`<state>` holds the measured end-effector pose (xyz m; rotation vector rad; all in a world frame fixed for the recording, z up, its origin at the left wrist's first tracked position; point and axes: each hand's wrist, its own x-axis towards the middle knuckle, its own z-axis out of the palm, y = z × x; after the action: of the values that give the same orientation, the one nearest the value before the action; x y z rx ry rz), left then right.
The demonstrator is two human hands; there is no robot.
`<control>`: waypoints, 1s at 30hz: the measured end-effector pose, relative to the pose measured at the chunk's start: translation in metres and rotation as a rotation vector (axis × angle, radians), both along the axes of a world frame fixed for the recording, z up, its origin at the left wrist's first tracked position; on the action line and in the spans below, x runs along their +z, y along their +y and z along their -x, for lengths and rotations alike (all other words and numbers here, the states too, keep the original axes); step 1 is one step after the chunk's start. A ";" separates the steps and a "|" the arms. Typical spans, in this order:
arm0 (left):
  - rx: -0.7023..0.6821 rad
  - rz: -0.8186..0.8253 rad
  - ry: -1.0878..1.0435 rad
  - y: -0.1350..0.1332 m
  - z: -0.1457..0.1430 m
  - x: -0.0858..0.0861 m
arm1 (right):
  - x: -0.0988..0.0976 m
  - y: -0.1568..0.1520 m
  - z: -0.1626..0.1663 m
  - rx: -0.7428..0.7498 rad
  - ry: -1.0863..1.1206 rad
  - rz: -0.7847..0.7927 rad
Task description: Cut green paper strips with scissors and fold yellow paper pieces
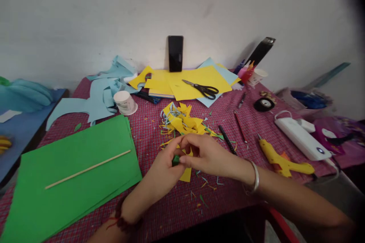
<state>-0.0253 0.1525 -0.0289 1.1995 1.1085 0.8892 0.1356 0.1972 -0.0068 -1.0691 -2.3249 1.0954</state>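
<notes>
My left hand and my right hand meet over the front middle of the table, fingertips touching. Between them sits a small dark green piece, perhaps folded or rolled paper, mostly hidden by the fingers. My left fingers curl round it, while my right thumb and fingers press in from the other side. Just beyond the hands lies a heap of yellow and pale blue paper scraps. Part of a yellow paper piece shows under my hands.
Green sheets bear a wooden stick on the left. Scissors rest on yellow paper at the back. A phone leans on the wall. To the right are a yellow glue gun, a white power bank and pens.
</notes>
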 end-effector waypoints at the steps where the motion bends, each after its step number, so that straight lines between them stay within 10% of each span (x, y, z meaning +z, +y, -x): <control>1: -0.005 -0.018 0.016 -0.001 -0.001 0.001 | -0.003 0.000 0.000 -0.004 0.029 -0.001; 8: 0.065 -0.115 0.093 -0.003 0.000 0.001 | -0.010 -0.001 0.002 0.071 0.269 -0.014; 14: 0.211 -0.003 0.057 0.002 0.024 0.019 | -0.013 0.008 -0.008 -0.214 0.510 0.314; 30: 0.502 -0.222 0.066 0.000 0.016 0.013 | -0.030 0.003 -0.006 -0.103 0.386 0.468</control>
<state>-0.0412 0.1522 -0.0155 1.1515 1.4245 1.3923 0.1419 0.1998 -0.0371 -1.0016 -1.7376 1.6841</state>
